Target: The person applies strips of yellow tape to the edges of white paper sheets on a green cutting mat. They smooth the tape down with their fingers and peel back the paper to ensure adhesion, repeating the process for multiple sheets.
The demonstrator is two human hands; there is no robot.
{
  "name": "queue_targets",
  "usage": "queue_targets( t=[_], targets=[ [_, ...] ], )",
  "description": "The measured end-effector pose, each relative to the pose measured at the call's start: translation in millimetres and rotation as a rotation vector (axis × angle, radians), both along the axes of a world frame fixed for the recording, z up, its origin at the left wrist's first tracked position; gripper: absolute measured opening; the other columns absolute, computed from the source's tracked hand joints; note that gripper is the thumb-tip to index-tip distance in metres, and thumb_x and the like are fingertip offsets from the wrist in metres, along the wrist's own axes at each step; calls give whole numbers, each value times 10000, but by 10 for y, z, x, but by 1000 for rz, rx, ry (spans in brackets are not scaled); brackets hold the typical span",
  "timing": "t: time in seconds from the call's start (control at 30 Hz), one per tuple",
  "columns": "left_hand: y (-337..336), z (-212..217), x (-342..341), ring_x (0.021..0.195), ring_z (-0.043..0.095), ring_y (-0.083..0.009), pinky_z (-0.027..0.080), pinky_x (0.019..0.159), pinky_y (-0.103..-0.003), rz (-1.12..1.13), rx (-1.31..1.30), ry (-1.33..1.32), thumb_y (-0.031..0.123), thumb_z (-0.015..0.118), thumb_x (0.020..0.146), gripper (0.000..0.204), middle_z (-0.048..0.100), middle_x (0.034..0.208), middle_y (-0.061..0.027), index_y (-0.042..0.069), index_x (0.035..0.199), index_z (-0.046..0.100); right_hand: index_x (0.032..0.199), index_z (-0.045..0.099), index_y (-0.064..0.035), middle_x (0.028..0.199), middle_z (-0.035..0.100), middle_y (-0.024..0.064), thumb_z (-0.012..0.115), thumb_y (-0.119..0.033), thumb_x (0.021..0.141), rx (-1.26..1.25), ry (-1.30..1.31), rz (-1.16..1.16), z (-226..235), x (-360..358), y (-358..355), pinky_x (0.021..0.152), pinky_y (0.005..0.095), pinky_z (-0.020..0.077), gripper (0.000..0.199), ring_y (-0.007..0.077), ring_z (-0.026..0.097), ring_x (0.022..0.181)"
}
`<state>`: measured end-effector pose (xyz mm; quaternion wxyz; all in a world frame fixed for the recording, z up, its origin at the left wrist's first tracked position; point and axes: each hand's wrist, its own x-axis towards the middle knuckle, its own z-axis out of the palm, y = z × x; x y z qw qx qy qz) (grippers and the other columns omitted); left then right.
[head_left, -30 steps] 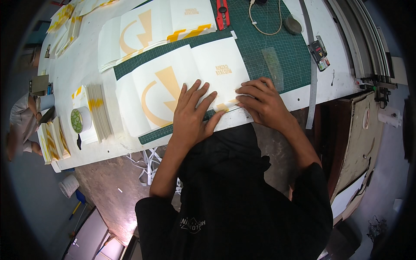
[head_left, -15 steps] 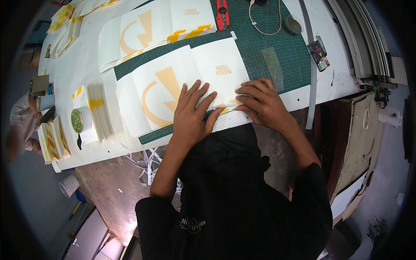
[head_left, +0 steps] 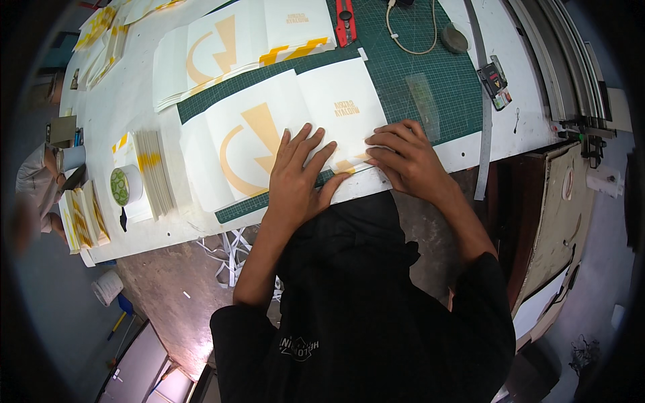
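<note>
A white printed paper sheet (head_left: 336, 87) with a pale orange emblem lies creased on a green cutting mat (head_left: 463, 107), near the table's front edge. My left hand (head_left: 295, 174) rests on it, fingers spread flat over the middle and thumb stretched along the near edge. My right hand (head_left: 410, 161) is closed at the sheet's near right corner, fingers bent and pressed together on the edge. A narrow orange-marked strip shows along that edge between my hands. The right thumb is largely hidden behind the fingers.
Beyond lies a stack of similar sheets (head_left: 248, 40). A red cutter knife (head_left: 345, 23), a clear ruler (head_left: 422, 107) and a steel ruler (head_left: 484, 134) lie farther right. At left stand folded paper stacks (head_left: 156, 174) with a tape roll (head_left: 126, 186); another person (head_left: 37, 174) is beyond.
The sheet's near edge lies flatter, and more of its orange-marked strip shows. My left thumb has moved slightly right along the edge; my right thumb has tucked back. Otherwise the hands stay put.
</note>
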<state>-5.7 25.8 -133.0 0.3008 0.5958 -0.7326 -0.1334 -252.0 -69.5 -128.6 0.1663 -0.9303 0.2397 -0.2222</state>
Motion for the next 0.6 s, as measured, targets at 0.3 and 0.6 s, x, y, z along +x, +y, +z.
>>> queue_targets(
  t=[0.3,0.6],
  targets=[
    [-13,-55,0,1410,559,-374,368,1228,-589,20,-33,-28,248,841,893,383,678,1361,-160,66,1224,771,1057,761,-90,1099,695,94,831,-175,882,-29,-9,-43,45,171,94,1038,523,459,207,284,644,1136],
    [20,-34,-13,1284,589,-414,373,1217,-615,20,-19,-28,220,846,883,440,624,1374,-169,95,1293,745,968,737,-57,970,636,88,812,-144,884,66,46,18,16,325,-22,996,456,451,142,267,614,984]
  ],
)
